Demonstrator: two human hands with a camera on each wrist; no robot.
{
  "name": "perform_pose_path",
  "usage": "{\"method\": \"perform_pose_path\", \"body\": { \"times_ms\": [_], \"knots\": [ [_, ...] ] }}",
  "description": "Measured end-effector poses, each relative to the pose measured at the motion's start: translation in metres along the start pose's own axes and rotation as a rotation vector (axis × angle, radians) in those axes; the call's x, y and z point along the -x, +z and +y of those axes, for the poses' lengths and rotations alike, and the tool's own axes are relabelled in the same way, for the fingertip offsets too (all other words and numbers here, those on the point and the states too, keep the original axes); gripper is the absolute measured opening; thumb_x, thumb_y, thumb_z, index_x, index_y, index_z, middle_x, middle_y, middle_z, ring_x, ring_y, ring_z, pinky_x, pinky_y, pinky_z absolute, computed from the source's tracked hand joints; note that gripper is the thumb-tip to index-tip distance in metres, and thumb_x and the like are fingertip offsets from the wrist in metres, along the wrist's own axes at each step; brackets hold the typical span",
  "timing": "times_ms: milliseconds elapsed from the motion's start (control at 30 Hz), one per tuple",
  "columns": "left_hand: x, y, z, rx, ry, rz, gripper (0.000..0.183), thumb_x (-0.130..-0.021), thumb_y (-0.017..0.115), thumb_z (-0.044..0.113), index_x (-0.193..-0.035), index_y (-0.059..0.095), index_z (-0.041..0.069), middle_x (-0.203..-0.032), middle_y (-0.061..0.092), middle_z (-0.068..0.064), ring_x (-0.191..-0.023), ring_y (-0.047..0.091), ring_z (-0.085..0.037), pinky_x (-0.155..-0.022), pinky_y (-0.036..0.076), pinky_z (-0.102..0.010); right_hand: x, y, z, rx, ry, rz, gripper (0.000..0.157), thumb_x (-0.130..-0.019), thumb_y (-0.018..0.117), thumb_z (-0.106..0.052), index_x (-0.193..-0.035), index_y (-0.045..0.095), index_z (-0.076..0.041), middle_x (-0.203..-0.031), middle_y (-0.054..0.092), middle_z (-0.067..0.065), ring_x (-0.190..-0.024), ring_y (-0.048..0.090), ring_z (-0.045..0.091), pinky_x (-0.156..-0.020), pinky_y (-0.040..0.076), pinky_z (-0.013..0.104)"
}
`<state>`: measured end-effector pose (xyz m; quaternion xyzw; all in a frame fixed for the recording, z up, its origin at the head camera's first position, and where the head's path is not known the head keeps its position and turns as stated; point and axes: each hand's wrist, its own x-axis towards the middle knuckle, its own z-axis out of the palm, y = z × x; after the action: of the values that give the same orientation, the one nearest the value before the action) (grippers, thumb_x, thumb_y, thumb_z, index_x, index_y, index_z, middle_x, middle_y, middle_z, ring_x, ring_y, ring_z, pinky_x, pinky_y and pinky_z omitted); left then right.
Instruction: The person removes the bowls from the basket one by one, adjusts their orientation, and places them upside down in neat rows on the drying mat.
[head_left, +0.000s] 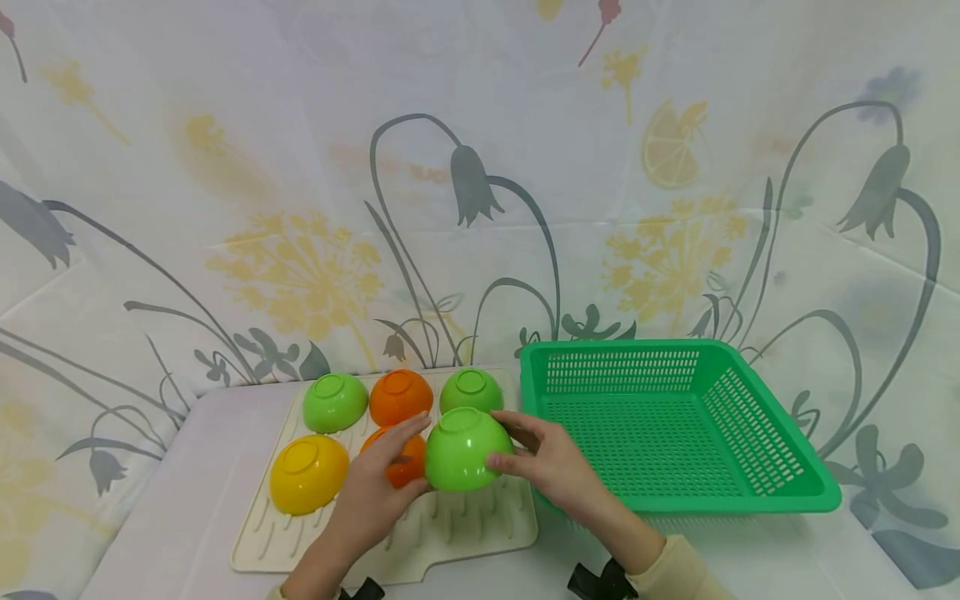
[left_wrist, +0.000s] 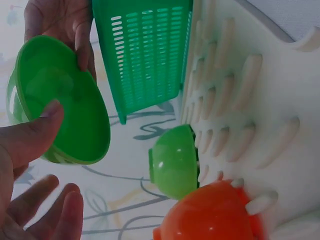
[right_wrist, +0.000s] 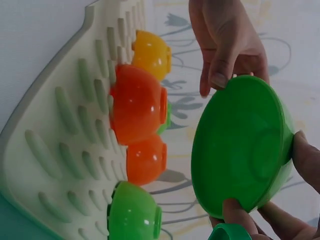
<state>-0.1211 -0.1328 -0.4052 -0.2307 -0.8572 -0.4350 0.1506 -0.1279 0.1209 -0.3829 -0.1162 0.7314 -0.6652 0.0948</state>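
Note:
A light green bowl is held bottom-up above the front right part of the cream drying mat. My right hand grips its right side, with thumb and fingers on either side of the rim in the right wrist view. At the bowl's left edge, my left hand pinches the rim; its thumb overlaps the rim and its lower fingers spread away. Behind the hands, upturned on the mat, sit a yellow bowl, two orange bowls, one rear and one partly hidden, and two green bowls.
A green slotted basket stands to the right of the mat, its inner floor visible. Both rest on a white-covered table. A flower-patterned cloth hangs behind. The mat has raised ridges.

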Motion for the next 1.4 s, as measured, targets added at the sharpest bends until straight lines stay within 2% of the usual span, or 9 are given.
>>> {"method": "perform_pose_path", "body": {
  "times_ms": [133,267,367,500,700,867,1000,1200,1400],
  "knots": [
    [0.000,0.000,0.000,0.022,-0.096,0.025,0.074,-0.067,0.090,-0.002,-0.133,0.063,0.015,-0.126,0.067,-0.006,-0.108,0.066,-0.028,-0.079,0.059,-0.036,0.000,0.000,0.002,-0.007,-0.038,-0.011,0.069,-0.084,0.081,-0.014,-0.142,0.049,0.003,-0.149,0.043,0.022,-0.141,0.037,0.036,-0.104,0.045,0.037],
    [0.000,0.000,-0.002,0.061,-0.158,0.019,0.065,-0.070,0.089,0.001,-0.129,0.066,0.015,-0.114,0.072,-0.005,-0.098,0.071,-0.024,-0.072,0.060,-0.033,0.001,0.003,0.002,-0.014,-0.070,-0.011,0.070,-0.082,0.082,-0.009,-0.142,0.048,0.005,-0.150,0.042,0.023,-0.142,0.035,0.038,-0.102,0.045,0.034],
    [0.001,0.000,-0.002,0.106,-0.177,0.013,0.060,-0.072,0.086,0.000,-0.128,0.067,0.013,-0.114,0.072,-0.004,-0.094,0.072,-0.019,-0.067,0.058,-0.028,0.002,0.006,0.001,-0.018,-0.082,0.004,0.070,-0.081,0.082,-0.006,-0.141,0.048,0.005,-0.150,0.041,0.024,-0.142,0.034,0.038,-0.101,0.046,0.033],
    [0.001,0.000,-0.003,0.141,-0.201,0.001,0.059,-0.075,0.082,-0.006,-0.128,0.067,0.012,-0.116,0.072,-0.003,-0.093,0.072,-0.017,-0.068,0.058,-0.025,0.003,0.013,0.000,-0.016,-0.094,0.026,0.068,-0.081,0.081,-0.003,-0.140,0.048,0.006,-0.148,0.042,0.024,-0.142,0.033,0.039,-0.102,0.045,0.033],
    [0.001,-0.002,-0.002,0.141,-0.234,-0.103,0.068,-0.078,0.079,-0.009,-0.139,0.058,0.012,-0.125,0.067,-0.006,-0.106,0.067,-0.023,-0.079,0.057,-0.023,0.007,0.026,0.000,0.098,-0.130,0.099,0.067,-0.081,0.080,0.000,-0.140,0.049,0.006,-0.145,0.041,0.022,-0.140,0.034,0.044,-0.103,0.043,0.046],
    [0.001,-0.005,-0.002,0.103,-0.245,-0.184,0.077,-0.077,0.082,-0.001,-0.145,0.049,0.015,-0.133,0.061,-0.005,-0.116,0.061,-0.026,-0.088,0.056,-0.032,0.009,0.037,0.003,0.236,-0.139,0.151,0.070,-0.082,0.079,0.000,-0.144,0.045,0.005,-0.147,0.039,0.022,-0.137,0.037,0.045,-0.101,0.044,0.052],
    [0.002,-0.006,-0.002,0.101,-0.256,-0.215,0.083,-0.076,0.087,0.010,-0.148,0.045,0.017,-0.137,0.057,-0.005,-0.120,0.058,-0.029,-0.093,0.054,-0.045,0.009,0.045,0.008,0.263,-0.153,0.157,0.073,-0.083,0.077,0.000,-0.146,0.040,0.007,-0.149,0.034,0.023,-0.137,0.036,0.044,-0.104,0.040,0.051],
    [0.004,0.000,-0.005,0.161,-0.299,-0.217,0.090,-0.076,0.088,0.026,-0.151,0.040,0.015,-0.142,0.051,-0.008,-0.123,0.054,-0.031,-0.098,0.050,-0.048,0.008,0.052,0.022,0.334,-0.200,0.179,0.074,-0.084,0.077,-0.002,-0.148,0.039,0.006,-0.149,0.035,0.021,-0.138,0.037,0.040,-0.106,0.040,0.051],
    [0.007,0.010,-0.010,0.079,-0.287,-0.230,0.092,-0.077,0.087,0.030,-0.152,0.038,0.012,-0.147,0.048,-0.010,-0.133,0.046,-0.033,-0.108,0.036,-0.059,0.010,0.059,0.036,0.439,-0.240,0.210,0.074,-0.084,0.077,-0.003,-0.147,0.040,0.006,-0.148,0.037,0.020,-0.137,0.037,0.037,-0.108,0.038,0.052]
  ]
}}
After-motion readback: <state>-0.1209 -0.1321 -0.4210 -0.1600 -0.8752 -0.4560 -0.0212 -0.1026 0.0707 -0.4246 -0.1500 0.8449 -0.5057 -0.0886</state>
